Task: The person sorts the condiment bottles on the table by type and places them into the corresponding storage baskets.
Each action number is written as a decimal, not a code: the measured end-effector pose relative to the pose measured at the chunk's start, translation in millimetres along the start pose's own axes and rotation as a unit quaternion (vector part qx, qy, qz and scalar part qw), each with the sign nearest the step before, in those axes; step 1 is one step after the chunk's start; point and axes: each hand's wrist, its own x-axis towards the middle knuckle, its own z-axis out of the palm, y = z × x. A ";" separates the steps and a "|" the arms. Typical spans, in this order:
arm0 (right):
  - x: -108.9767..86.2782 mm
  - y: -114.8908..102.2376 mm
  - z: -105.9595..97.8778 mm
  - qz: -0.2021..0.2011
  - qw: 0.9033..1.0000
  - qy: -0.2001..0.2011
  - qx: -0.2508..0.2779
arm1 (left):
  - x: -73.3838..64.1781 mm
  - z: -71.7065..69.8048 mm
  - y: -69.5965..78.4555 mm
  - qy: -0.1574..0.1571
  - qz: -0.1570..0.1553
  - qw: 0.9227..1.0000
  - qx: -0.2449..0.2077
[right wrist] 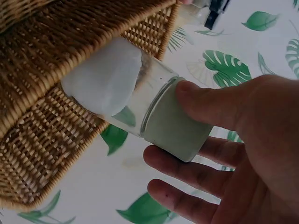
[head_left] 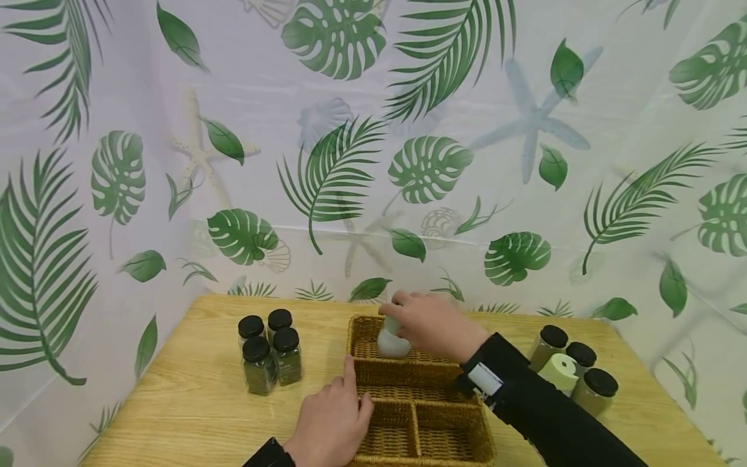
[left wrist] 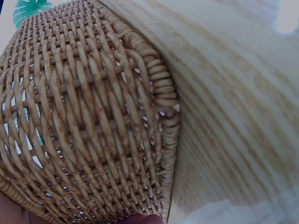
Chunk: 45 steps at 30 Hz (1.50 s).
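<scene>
A clear jar (right wrist: 161,77) of white contents with a pale green lid (right wrist: 175,121) is in my right hand (head_left: 434,322), whose thumb and fingers pinch the lid. The jar's lower part is inside the back compartment of a brown wicker basket (head_left: 420,460), partly hidden by the basket wall in the right wrist view. My left hand (head_left: 332,418) holds the basket's left side, index finger stretched along the rim and thumb over the inner side. The left wrist view shows the basket's woven outer wall (left wrist: 84,116) and fingertips at the bottom edge.
Several black-lidded jars (head_left: 257,366) with green contents stand left of the basket on the wooden table (head_left: 169,395). To the right are several more jars (head_left: 595,392), one with a pale yellow-green lid (head_left: 561,368). Leaf-patterned cloth (head_left: 432,214) rises behind the table.
</scene>
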 end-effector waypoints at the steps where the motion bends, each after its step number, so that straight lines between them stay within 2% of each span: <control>1: 1.5 -1.0 3.2 -0.003 1.000 0.001 -0.001 | -0.3 -0.4 0.1 0.001 0.000 1.000 0.000; 5: 6.8 -4.8 14.1 -0.013 1.000 -0.004 -0.005 | -0.4 -1.1 0.3 0.003 0.000 1.000 0.003; 15: 13.6 -13.9 27.6 -0.027 0.999 -0.005 0.032 | 1.0 -0.7 0.9 0.007 -0.003 1.000 0.014; 24: 15.5 -12.9 34.4 -0.001 0.997 -0.040 0.060 | 0.4 -3.3 1.0 -0.002 -0.006 1.000 0.016; 29: 13.4 -12.3 29.2 0.012 0.995 -0.052 0.081 | 0.5 -2.1 1.5 0.001 -0.005 1.000 0.016; 37: -10.6 0.7 11.2 0.050 0.990 -0.030 0.128 | 1.3 1.5 4.1 0.002 -0.004 1.000 0.017; 45: -52.4 21.6 -14.7 0.081 0.993 -0.029 0.083 | 0.9 -0.1 3.4 0.002 -0.001 1.000 0.015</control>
